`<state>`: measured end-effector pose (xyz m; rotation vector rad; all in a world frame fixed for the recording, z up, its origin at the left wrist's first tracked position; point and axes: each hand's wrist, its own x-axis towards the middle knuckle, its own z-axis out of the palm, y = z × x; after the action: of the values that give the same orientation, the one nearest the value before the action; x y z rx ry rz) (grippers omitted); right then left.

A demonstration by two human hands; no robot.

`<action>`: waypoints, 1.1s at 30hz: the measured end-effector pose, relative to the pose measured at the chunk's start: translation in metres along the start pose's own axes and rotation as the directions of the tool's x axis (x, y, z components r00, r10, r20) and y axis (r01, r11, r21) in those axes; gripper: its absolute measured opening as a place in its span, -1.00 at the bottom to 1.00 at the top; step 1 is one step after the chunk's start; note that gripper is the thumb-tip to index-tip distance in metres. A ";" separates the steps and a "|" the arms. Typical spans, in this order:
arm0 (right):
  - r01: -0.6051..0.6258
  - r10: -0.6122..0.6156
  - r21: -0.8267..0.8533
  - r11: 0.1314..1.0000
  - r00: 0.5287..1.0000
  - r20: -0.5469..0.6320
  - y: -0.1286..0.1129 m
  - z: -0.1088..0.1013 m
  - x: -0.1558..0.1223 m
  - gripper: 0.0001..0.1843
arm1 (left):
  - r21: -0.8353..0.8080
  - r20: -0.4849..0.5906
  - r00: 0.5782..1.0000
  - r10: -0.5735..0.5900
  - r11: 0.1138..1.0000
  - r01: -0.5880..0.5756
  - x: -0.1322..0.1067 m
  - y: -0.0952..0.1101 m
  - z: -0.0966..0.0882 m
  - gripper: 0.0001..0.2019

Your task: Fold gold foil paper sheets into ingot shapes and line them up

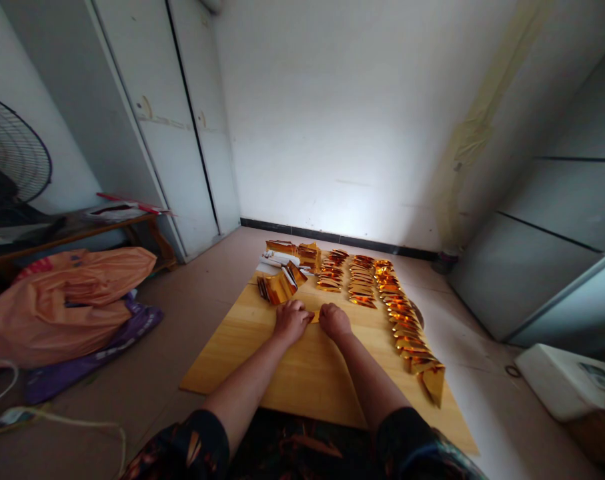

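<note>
Between my two hands, low over the wooden board [312, 380], is a small piece of gold foil paper [315, 317]. My left hand [293, 321] has its fingers closed on the paper's left end. On the other end my right hand [335, 321] is closed, knuckles up. Most of the paper is covered by my fingers. Just beyond my left hand lies a loose stack of gold foil sheets [281, 285]. To the right run rows of folded gold foil pieces: a short row [331, 272], a middle row [361, 281] and a long curving row [405, 323].
White paper [279, 259] and more foil stacks [308, 253] sit at the board's far left corner. An orange bag [67, 300] lies on the floor at left, near a cable [82, 419]. A white box [565, 380] stands at right. A wall closes off the far side.
</note>
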<state>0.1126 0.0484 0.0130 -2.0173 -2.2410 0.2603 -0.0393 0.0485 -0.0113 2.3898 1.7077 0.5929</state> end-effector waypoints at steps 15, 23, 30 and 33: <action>-0.118 0.118 0.064 0.991 0.993 -0.009 -0.014 -0.009 -0.009 -0.52 | 0.023 0.064 0.998 -0.020 1.000 0.018 -0.001 -0.008 0.005 -0.68; -0.180 0.175 0.099 0.979 0.983 0.051 -0.006 -0.007 0.000 -0.62 | 0.006 0.044 0.999 -0.010 1.000 0.010 -0.003 -0.006 0.001 -0.75; -0.171 0.163 0.212 0.962 0.985 0.055 0.014 -0.010 0.005 -0.86 | 0.005 0.048 0.999 -0.016 1.000 0.016 -0.003 -0.005 0.001 -0.74; -0.167 0.162 0.208 0.964 0.986 0.040 0.021 -0.012 0.005 -0.81 | 0.002 0.054 0.998 -0.020 1.000 0.020 -0.003 -0.005 0.000 -0.72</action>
<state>0.1351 0.0558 0.0207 -2.0955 -1.9634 0.5158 -0.0441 0.0472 -0.0135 2.3644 1.7088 0.5190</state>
